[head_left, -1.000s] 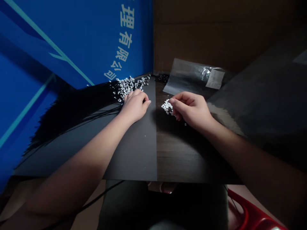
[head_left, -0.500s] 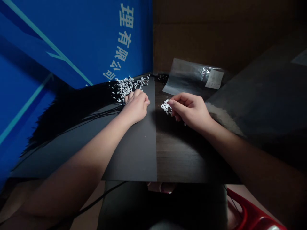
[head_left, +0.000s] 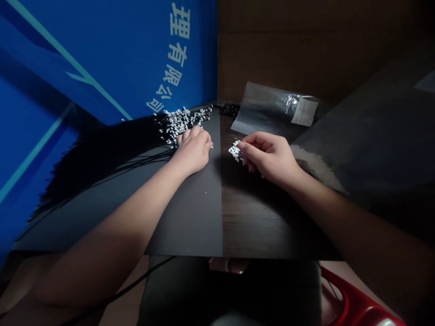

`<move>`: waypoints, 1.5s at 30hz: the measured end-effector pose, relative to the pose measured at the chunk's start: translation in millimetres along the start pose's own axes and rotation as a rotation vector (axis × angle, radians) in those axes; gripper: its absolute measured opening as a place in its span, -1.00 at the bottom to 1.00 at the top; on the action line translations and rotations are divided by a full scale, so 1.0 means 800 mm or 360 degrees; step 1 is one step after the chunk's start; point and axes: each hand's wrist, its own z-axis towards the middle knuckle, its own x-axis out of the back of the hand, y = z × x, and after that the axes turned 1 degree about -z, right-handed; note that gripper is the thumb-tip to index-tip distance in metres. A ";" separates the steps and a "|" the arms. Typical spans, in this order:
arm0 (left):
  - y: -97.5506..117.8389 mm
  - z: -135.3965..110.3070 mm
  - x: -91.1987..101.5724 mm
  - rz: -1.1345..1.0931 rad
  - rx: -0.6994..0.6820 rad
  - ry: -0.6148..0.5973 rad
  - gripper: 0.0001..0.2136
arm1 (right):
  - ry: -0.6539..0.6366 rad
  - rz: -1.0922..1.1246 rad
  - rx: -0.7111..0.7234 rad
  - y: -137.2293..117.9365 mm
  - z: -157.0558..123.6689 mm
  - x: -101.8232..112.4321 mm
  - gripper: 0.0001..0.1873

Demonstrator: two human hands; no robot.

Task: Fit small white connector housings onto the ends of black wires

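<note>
My left hand point(head_left: 193, 150) is closed at the near side of a large bundle of thin black wires point(head_left: 112, 145). The bundle's right ends carry many small white tips point(head_left: 180, 121). A tiny white piece point(head_left: 211, 145) shows at my left fingertips; the rest of what they grip is hidden. To the right, my right hand point(head_left: 272, 154) has thumb and index finger pinched together at the edge of a small pile of white pieces point(head_left: 234, 150), partly covering it. Whatever lies between those fingertips is too small to make out.
Behind my right hand lies a clear plastic bag point(head_left: 268, 106) with a white label point(head_left: 305, 112). A large translucent bag point(head_left: 374, 136) with pale contents fills the right side. A blue panel point(head_left: 112, 54) stands at the left, a brown wall point(head_left: 288, 50) at the back.
Hardly anything differs. Both hands keep their closed grips in nearly the same place, and the view has shifted very slightly.
</note>
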 end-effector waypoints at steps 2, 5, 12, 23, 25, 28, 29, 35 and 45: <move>0.000 0.000 0.000 -0.0015 -0.0011 0.0005 -0.88 | -0.0006 0.0004 0.0001 -0.001 -0.001 -0.001 -0.82; 0.000 0.000 0.000 -0.0060 -0.0020 0.0006 -0.89 | -0.0006 0.0005 0.0002 -0.003 -0.001 -0.001 -0.82; -0.004 0.000 0.001 -0.0155 -0.0060 0.0018 -0.83 | 0.0000 -0.0021 0.0018 -0.003 -0.001 0.001 -0.81; 0.000 -0.002 0.007 -0.0225 -0.0076 0.0005 -0.96 | -0.0022 -0.0016 0.0038 -0.003 -0.002 0.000 -0.80; 0.001 -0.001 0.006 -0.0211 -0.0054 -0.0009 -0.96 | -0.0029 -0.0023 0.0037 -0.002 -0.002 0.000 -0.79; 0.001 -0.002 0.005 -0.0184 -0.0051 -0.0036 -0.95 | -0.0030 -0.0025 0.0039 -0.002 -0.002 0.000 -0.79; 0.002 -0.002 0.005 -0.0176 -0.0055 -0.0039 -0.95 | -0.0029 -0.0022 0.0041 -0.002 -0.002 0.000 -0.79; 0.000 -0.001 0.003 -0.0172 -0.0045 -0.0033 -0.91 | -0.0012 -0.0040 0.0037 -0.003 -0.003 0.001 -0.80; 0.000 -0.004 0.016 -0.0527 -0.0175 0.0312 -0.91 | -0.0010 -0.0057 0.0018 -0.003 -0.002 0.003 -0.80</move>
